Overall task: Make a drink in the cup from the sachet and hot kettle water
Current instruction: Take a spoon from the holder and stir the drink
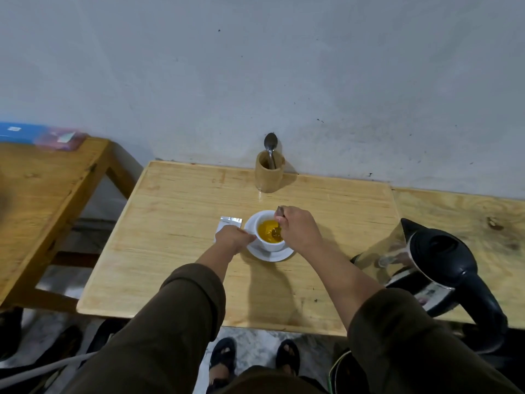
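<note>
A white cup [272, 243] stands on a white saucer [281, 255] in the middle of the small wooden table [176, 223]. Yellow-orange liquid [267, 228] fills the cup. My right hand [298, 227] grips a metal spoon [277, 231] whose bowl dips into the liquid. My left hand [233, 237] pinches the cup's left side at its handle. A silver sachet [230, 221] lies flat just left of the saucer, partly under my left hand. The steel kettle [426, 268] with a black lid and handle stands at the right.
A wooden holder [268, 174] with a second spoon [270, 146] stands at the table's back edge by the wall. A larger wooden table [42, 194] lies to the left with a blue and pink box [42, 136]. Another wooden surface [468, 223] adjoins on the right.
</note>
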A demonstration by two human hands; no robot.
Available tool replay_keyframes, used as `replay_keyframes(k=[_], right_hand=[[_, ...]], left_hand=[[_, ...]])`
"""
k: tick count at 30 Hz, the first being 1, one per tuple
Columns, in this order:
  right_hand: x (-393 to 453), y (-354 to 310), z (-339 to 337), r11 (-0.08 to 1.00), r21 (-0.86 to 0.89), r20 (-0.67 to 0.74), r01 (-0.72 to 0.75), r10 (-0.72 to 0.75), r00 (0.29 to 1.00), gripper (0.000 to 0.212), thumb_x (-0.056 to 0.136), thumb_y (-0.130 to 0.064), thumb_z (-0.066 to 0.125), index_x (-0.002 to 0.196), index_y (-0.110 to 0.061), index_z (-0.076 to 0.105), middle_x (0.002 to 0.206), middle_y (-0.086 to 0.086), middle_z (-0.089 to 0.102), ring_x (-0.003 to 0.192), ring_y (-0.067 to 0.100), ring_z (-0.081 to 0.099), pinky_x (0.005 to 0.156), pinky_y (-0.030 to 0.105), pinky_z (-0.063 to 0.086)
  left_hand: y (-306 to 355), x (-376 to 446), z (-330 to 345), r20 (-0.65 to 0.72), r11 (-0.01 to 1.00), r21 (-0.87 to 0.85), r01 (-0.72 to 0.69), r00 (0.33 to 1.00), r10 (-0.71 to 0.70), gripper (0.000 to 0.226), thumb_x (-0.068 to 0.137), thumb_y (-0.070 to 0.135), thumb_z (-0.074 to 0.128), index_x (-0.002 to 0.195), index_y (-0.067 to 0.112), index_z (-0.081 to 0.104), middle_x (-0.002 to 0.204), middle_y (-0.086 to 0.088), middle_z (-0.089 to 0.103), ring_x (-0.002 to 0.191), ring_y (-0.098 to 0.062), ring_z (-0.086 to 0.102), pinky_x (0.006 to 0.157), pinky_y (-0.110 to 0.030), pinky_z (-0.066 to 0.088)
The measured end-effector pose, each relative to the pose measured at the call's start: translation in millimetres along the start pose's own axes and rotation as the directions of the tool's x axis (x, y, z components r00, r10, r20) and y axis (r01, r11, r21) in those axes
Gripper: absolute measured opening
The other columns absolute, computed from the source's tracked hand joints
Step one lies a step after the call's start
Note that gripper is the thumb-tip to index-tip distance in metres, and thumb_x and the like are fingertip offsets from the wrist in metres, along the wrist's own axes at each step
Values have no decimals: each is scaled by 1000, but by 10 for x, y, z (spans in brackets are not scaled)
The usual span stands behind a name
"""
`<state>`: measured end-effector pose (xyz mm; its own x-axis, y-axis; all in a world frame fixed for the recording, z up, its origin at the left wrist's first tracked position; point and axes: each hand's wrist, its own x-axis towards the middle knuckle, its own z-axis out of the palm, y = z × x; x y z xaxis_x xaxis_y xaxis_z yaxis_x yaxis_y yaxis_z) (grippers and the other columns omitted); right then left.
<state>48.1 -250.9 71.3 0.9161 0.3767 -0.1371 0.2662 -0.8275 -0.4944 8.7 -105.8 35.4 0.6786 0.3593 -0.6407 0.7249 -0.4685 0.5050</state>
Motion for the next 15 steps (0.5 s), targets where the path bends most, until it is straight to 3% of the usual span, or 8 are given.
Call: replay_keyframes(k=[6, 11, 15], right_hand=[[47, 21, 7, 1000, -26, -17, -6, 6, 1000, 25, 96, -14, 43, 104, -11, 66, 106, 11, 68, 99, 29, 61, 83, 31, 45], [29, -28, 18, 997, 78, 4, 8, -8, 1000, 23, 95, -15, 46, 99, -10, 68, 105, 10, 71, 99, 27, 63, 88, 35, 49], [1, -64, -5, 997, 71, 35, 27, -30, 999, 23, 95, -17, 47, 96, -4, 66, 98, 15, 70, 93, 29, 61, 80, 33, 45]], left_hand=[[9, 19, -2, -6, 999, -26, 22, 1000, -22, 47, 88, 38, 62, 124, 8, 64, 130, -10, 62, 123, -26, 56, 104, -31, 45], [5, 33, 6, -19, 997, -56, 51, 998, -52, 48, 86, 37, 64, 123, 6, 64, 128, -11, 63, 121, -26, 56, 103, -32, 47], [-11, 40, 19, -16, 994, -82, 66, 998, -67, 49, 83, 37, 67, 122, 7, 64, 126, -11, 63, 119, -25, 57, 100, -32, 48]])
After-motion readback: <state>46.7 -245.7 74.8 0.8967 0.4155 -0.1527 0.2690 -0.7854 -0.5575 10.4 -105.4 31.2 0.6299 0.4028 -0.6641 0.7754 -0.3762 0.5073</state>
